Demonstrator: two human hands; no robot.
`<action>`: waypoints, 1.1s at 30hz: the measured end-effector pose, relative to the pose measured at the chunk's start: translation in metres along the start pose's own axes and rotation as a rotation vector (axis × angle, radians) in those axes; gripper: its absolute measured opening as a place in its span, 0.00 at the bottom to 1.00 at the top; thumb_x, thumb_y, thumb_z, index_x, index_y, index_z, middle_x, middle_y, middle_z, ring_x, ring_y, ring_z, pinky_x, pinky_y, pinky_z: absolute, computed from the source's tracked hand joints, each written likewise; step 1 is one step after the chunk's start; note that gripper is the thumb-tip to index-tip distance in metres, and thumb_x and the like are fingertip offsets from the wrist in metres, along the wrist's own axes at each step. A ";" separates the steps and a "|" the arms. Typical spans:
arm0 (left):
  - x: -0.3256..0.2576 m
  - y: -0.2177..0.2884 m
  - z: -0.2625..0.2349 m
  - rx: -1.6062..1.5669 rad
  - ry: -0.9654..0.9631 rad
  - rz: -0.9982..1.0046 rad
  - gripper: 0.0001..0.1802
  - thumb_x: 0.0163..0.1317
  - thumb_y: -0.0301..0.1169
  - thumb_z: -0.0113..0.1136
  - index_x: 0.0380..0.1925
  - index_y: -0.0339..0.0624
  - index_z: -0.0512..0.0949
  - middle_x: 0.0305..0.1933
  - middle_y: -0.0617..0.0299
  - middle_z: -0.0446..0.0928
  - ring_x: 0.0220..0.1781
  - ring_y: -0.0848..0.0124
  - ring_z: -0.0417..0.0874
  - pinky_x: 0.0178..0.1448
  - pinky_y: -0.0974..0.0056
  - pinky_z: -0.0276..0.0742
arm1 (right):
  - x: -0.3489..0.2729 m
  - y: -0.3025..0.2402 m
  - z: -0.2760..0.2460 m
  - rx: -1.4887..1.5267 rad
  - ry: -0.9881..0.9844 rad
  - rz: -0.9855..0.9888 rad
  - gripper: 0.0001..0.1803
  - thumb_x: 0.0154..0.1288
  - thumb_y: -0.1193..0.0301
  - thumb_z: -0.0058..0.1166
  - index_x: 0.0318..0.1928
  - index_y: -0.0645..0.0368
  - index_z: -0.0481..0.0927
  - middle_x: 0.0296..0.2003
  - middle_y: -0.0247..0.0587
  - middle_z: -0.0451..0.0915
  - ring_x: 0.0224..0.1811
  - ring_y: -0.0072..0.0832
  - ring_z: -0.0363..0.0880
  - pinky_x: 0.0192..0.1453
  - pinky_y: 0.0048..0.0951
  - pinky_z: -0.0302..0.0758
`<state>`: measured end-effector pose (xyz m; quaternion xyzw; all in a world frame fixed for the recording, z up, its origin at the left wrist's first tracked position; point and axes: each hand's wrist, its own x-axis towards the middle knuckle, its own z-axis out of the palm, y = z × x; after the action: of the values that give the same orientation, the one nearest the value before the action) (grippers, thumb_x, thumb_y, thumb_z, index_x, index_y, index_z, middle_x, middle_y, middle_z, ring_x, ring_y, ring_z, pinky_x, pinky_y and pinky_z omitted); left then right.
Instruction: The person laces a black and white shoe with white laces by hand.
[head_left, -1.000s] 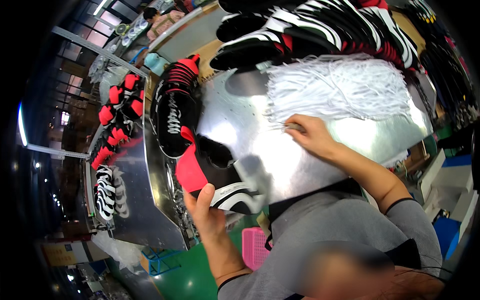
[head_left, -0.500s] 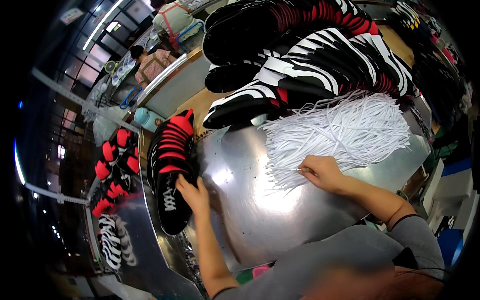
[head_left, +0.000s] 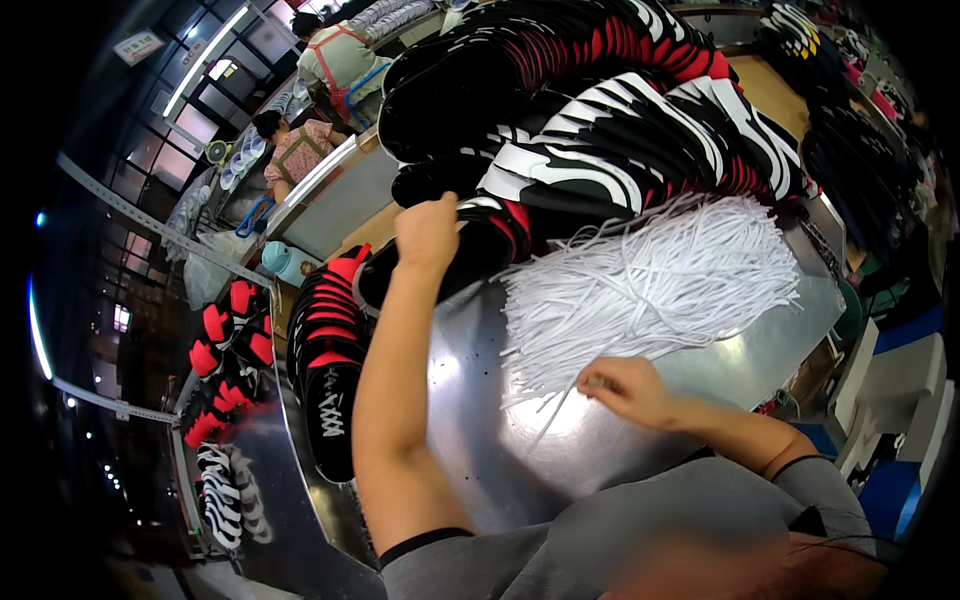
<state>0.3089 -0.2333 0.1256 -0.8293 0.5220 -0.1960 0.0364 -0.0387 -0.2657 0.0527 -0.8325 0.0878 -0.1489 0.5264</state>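
My left hand (head_left: 428,235) is closed at the edge of a black shoe upper (head_left: 482,248) with white and red trim, in front of the large stack; its fingertips are partly hidden. My right hand (head_left: 630,388) is closed in a pinch over the bare metal near me. A small brownish thing (head_left: 600,382) shows between its fingers, too small to name. Just beyond lies a thick bundle of white shoelaces (head_left: 650,295). One loose lace (head_left: 547,420) trails over the metal below that hand. To the left, a row of black-and-red uppers (head_left: 325,330) ends in a laced one (head_left: 330,420).
Large stacks of black, white and red uppers (head_left: 590,140) fill the far side of the metal table (head_left: 480,410). A light blue bottle (head_left: 288,262) stands at the far left. More red-and-black pieces (head_left: 225,350) lie beyond the left edge. Two people sit working farther off.
My left hand has left the laced upper and reached forward to another upper, which has shifted toward the left. My right hand has drawn slightly back from the laces.
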 end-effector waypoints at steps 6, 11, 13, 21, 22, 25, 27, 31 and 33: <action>-0.148 0.007 -0.008 -0.158 0.049 -0.146 0.51 0.46 0.28 0.74 0.71 0.40 0.58 0.70 0.43 0.61 0.73 0.48 0.60 0.74 0.45 0.55 | 0.004 0.008 0.010 0.091 0.052 -0.063 0.08 0.67 0.68 0.59 0.41 0.59 0.80 0.32 0.38 0.78 0.30 0.23 0.73 0.34 0.26 0.70; -0.260 -0.023 0.020 -0.234 0.270 -0.618 0.50 0.51 0.37 0.74 0.70 0.32 0.57 0.67 0.35 0.64 0.68 0.39 0.65 0.69 0.47 0.63 | -0.005 -0.036 -0.006 0.527 -0.105 0.154 0.08 0.69 0.70 0.56 0.43 0.63 0.78 0.29 0.27 0.75 0.29 0.14 0.70 0.32 0.19 0.68; -0.272 -0.026 0.041 -0.556 0.196 -0.830 0.48 0.54 0.38 0.73 0.67 0.28 0.58 0.53 0.40 0.77 0.56 0.46 0.78 0.60 0.54 0.73 | -0.009 -0.067 -0.021 0.777 -0.209 0.146 0.08 0.68 0.72 0.56 0.44 0.61 0.78 0.29 0.28 0.75 0.24 0.11 0.66 0.27 0.16 0.62; -0.272 -0.049 0.080 -1.152 0.400 -1.159 0.15 0.63 0.29 0.62 0.46 0.36 0.70 0.32 0.59 0.76 0.27 0.70 0.78 0.31 0.65 0.78 | -0.026 -0.190 -0.115 1.055 -0.227 -0.653 0.12 0.76 0.65 0.46 0.44 0.63 0.73 0.34 0.32 0.74 0.14 0.05 0.57 0.15 0.09 0.55; -0.276 -0.052 0.073 -1.096 0.452 -1.145 0.11 0.64 0.27 0.59 0.43 0.37 0.70 0.32 0.59 0.76 0.28 0.70 0.78 0.30 0.65 0.78 | -0.031 -0.200 -0.119 1.010 -0.158 -0.719 0.13 0.78 0.64 0.43 0.44 0.64 0.72 0.34 0.32 0.73 0.14 0.05 0.56 0.16 0.08 0.56; -0.276 -0.029 0.029 -1.056 0.812 -1.018 0.10 0.66 0.29 0.57 0.43 0.36 0.71 0.39 0.58 0.74 0.35 0.70 0.76 0.38 0.65 0.77 | -0.055 -0.183 -0.128 0.846 0.001 -0.567 0.13 0.78 0.64 0.44 0.43 0.62 0.72 0.35 0.33 0.73 0.15 0.05 0.57 0.17 0.09 0.53; -0.266 0.034 -0.054 -0.973 0.957 -0.819 0.13 0.66 0.28 0.60 0.45 0.36 0.69 0.42 0.59 0.71 0.41 0.72 0.73 0.49 0.66 0.71 | -0.073 -0.143 -0.129 0.778 0.102 -0.367 0.11 0.78 0.65 0.45 0.41 0.60 0.72 0.33 0.31 0.73 0.16 0.05 0.56 0.17 0.10 0.51; -0.308 0.149 -0.118 -0.506 0.861 -0.129 0.24 0.51 0.36 0.72 0.44 0.39 0.74 0.39 0.57 0.73 0.39 0.61 0.77 0.46 0.62 0.72 | -0.107 -0.090 -0.123 0.812 0.224 -0.019 0.11 0.76 0.67 0.49 0.49 0.61 0.75 0.28 0.28 0.74 0.16 0.06 0.56 0.18 0.11 0.50; -0.320 0.215 -0.108 -0.600 0.431 -0.031 0.24 0.49 0.32 0.72 0.47 0.41 0.80 0.40 0.55 0.76 0.41 0.57 0.79 0.46 0.54 0.75 | -0.107 -0.084 -0.111 0.974 0.134 0.023 0.09 0.74 0.69 0.49 0.48 0.61 0.75 0.29 0.31 0.75 0.15 0.07 0.56 0.17 0.12 0.49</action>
<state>-0.0344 -0.0331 0.0757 -0.7506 0.5392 -0.2051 -0.3221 -0.1779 -0.2916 0.1568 -0.4770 0.0508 -0.2200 0.8494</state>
